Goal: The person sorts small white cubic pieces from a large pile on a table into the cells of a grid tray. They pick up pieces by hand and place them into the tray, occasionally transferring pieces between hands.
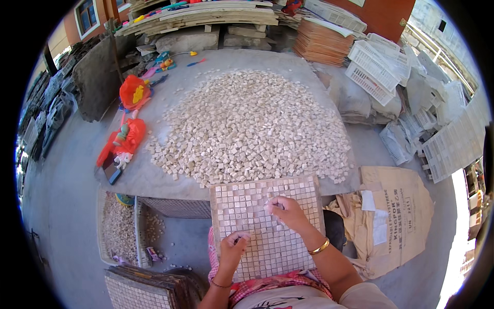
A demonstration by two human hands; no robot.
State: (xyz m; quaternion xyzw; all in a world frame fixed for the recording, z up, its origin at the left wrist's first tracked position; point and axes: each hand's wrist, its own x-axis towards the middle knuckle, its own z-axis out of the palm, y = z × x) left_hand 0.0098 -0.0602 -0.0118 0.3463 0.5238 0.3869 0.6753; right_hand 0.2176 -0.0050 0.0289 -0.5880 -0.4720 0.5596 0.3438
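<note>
A square tray [318, 203] rests over my lap against the near edge of the slab, its grid filled with small stone mosaic tiles [278, 252]. Tiles in the upper rows look paler and less even, with some darker cells among them. My right hand [290, 213], with a gold bangle on its wrist, is over the upper middle of the tray, thumb and fingers pinched together. Lower and to the left, my left hand [233, 251] has its fingers curled in a pinch above the tiles. Whatever either pinch holds is too small to make out.
A wide heap of loose tiles [257, 123] covers the grey slab [175, 188] ahead. Red bags [135, 134] and toys lie along its left. Below left are a white crate [138, 232] of chips and stacked tiled boards [136, 291]; flattened brown sacking [401, 226] lies right.
</note>
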